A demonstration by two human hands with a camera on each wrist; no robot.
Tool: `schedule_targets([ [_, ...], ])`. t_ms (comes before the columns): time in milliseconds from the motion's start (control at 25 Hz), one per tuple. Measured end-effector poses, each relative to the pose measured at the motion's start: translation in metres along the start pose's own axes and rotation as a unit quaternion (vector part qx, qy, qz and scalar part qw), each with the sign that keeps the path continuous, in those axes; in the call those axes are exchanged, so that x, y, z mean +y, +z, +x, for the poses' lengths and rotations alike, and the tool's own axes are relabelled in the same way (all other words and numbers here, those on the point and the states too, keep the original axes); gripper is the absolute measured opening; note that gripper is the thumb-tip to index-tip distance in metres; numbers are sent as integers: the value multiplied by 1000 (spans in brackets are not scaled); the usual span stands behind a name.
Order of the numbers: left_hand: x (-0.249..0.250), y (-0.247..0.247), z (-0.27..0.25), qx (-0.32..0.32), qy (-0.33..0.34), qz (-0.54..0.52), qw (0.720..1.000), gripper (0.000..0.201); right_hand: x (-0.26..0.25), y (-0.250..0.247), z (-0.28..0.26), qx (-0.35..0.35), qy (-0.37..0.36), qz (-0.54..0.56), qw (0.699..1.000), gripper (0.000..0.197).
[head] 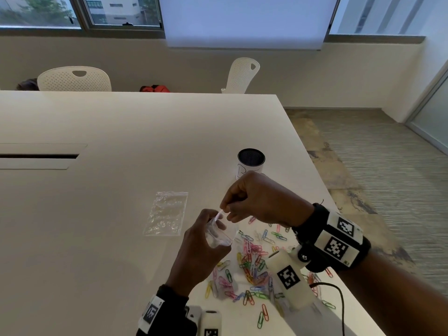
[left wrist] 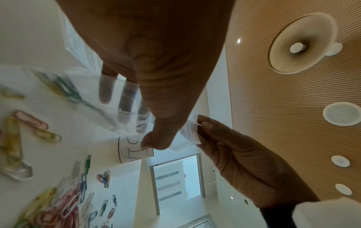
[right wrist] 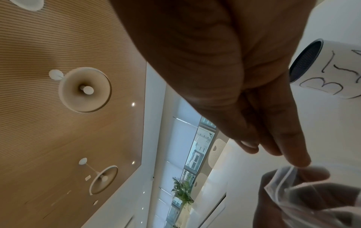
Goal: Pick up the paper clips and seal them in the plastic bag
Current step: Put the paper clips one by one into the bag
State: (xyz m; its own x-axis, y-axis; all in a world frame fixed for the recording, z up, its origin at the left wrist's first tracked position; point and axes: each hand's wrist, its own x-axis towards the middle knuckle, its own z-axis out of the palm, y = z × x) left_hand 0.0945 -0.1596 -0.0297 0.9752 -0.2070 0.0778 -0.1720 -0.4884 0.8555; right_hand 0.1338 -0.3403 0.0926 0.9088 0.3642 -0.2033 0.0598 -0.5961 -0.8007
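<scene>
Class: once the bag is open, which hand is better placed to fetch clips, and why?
Right. The left hand wraps the bag, so it should stay; the right hand only pinches its rim, directly above the clips.

Held plastic bag [head: 219, 235]: clear, thin, glossy film. Second plastic bag [head: 166, 214] on table: clear, crinkled, shiny. Paper clips [head: 252, 267]: coloured smooth coating. Table [head: 121, 122]: white, smooth, matt. Cup [head: 251, 163]: white paper wrap, dark mesh inside.
</scene>
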Motion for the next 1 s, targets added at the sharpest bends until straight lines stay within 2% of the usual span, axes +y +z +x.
schedule_targets([
  [80,1,-1,0,0,-1,-3,1000,57,5,-10,0,9,0,13,1000,14],
  [200,1,-4,1,6,0,-10,1000,55,33,-32,8,113,18,-26,993,9],
  [280,1,-7,1,11,2,-12,1000,54,64,-43,15,161,58,-86,981,7],
  [480,1,-12,1,14,11,-7,1000,55,146,-44,27,151,154,-219,952,19],
  [560,1,-11,2,13,11,-4,1000,55,158,-43,26,138,169,-252,943,35],
  [640,2,-10,2,11,11,-1,1000,54,162,-43,24,97,169,-276,941,46],
  [800,3,-7,3,6,5,-6,1000,54,161,-32,16,44,140,-311,939,35],
  [1000,3,-4,3,3,1,-6,1000,54,150,-10,14,-15,60,-209,976,20],
])
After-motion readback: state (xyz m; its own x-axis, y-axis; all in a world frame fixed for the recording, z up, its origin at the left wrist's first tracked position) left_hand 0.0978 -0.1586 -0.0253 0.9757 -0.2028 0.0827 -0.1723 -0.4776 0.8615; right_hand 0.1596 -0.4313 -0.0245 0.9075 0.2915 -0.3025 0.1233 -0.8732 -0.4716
